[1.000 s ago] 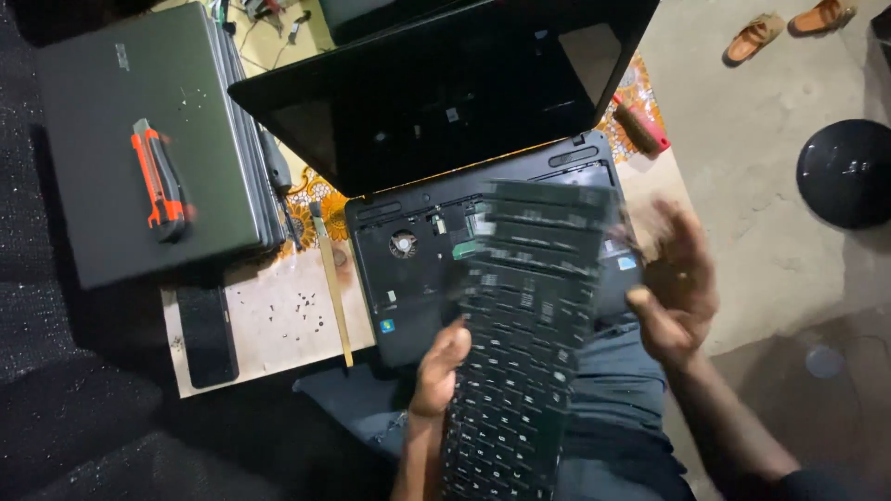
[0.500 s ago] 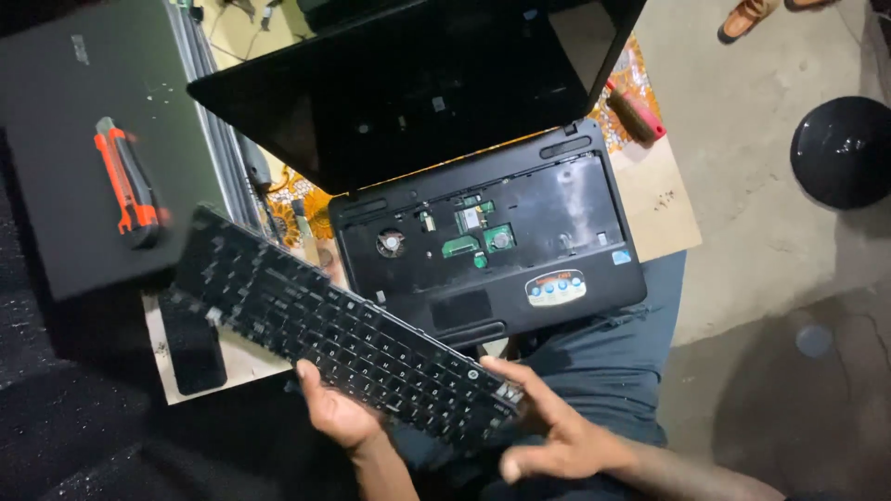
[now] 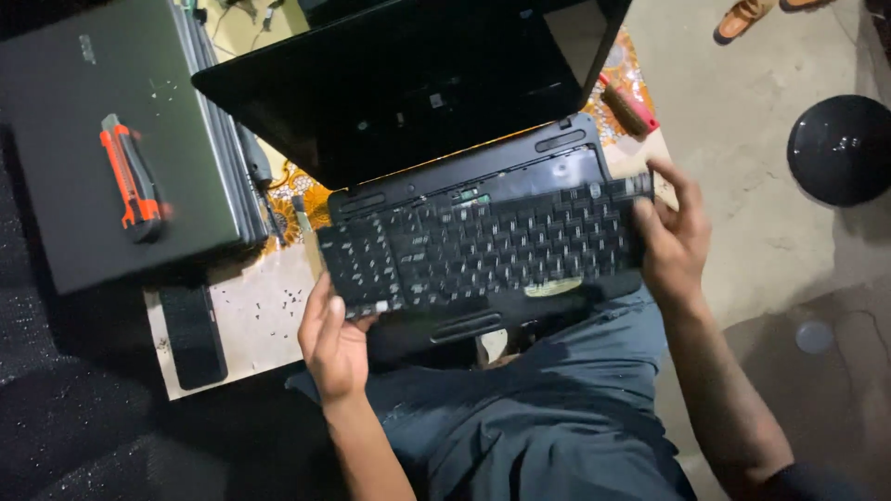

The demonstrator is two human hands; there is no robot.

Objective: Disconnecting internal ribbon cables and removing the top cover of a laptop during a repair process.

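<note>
Both hands (image 3: 336,341) (image 3: 674,239) hold a keyboard (image 3: 483,249) above a speckled board (image 3: 264,320) and concrete floor (image 3: 742,102).

We take this for an informal laptop repair spot on a concrete floor (image 3: 742,186): 1 opened black laptop (image 3: 436,121) sits on a board strewn with tiny screws (image 3: 269,311), beside a stack of closed laptops (image 3: 111,158), an orange utility knife (image 3: 130,176) and a phone (image 3: 193,336).
</note>
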